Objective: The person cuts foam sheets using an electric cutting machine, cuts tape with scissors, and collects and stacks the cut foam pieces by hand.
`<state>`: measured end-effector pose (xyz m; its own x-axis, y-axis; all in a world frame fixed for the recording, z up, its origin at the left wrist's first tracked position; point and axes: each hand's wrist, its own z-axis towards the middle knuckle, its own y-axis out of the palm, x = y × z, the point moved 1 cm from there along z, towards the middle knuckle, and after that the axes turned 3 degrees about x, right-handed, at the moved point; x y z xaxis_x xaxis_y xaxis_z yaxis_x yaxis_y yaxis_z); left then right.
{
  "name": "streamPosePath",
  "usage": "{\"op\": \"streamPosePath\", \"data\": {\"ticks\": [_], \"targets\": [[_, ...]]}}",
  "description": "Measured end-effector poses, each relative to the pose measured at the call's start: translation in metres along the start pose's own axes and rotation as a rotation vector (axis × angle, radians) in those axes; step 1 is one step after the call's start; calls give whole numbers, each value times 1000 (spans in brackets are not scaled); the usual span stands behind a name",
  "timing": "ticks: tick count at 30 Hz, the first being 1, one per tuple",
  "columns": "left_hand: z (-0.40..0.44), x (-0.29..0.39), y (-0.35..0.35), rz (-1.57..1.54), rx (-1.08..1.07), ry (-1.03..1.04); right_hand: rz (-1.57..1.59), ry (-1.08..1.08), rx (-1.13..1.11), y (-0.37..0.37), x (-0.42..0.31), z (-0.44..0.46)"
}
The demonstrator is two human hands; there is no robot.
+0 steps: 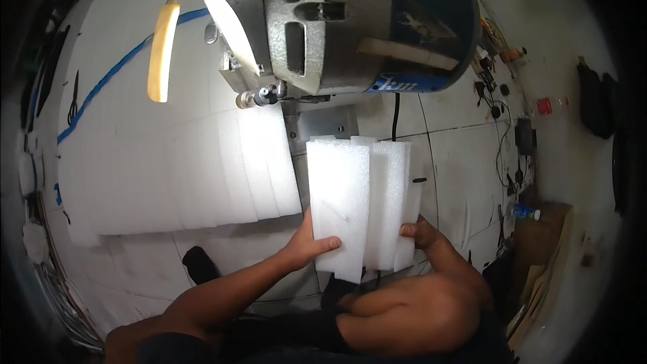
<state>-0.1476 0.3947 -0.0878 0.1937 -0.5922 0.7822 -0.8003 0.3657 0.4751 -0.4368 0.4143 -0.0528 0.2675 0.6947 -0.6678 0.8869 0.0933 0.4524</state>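
Between my two hands stands a loose bundle of white foam sheets (342,195), fanned a little so that several edges show. The left side is gripped by my left hand (311,246), its thumb lying across the front sheet and its other fingers hidden behind. On the right, my right hand (419,232) pinches the outermost sheets, thumb in front. A long row of similar foam sheets (182,175) lies packed together to the left of my left hand. Just beyond the bundle is a metal plate (323,128) under the machine.
A large dark machine (337,27) with a blue label hangs over the top centre. Beside it is a yellow handle (163,54). Blue tape (114,74) runs past the foam row. Cables, a bottle (524,211) and a cardboard box (549,243) sit at the right.
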Motion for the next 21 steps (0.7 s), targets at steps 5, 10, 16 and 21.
{"op": "streamPosePath", "data": {"ticks": [5,10,16,21], "targets": [[-50,41,5,-34,-61,-52,-76,50,-32,53,-35,-26],[-112,59,-19,-161,-84,-190,-170,172,-87,113,-50,-33],[-202,125,-65,-141,145,-294,-170,-1,-253,203,-63,3],[-280,138,-160,18,343,-24,-137,-31,-414,284,-46,77]]}}
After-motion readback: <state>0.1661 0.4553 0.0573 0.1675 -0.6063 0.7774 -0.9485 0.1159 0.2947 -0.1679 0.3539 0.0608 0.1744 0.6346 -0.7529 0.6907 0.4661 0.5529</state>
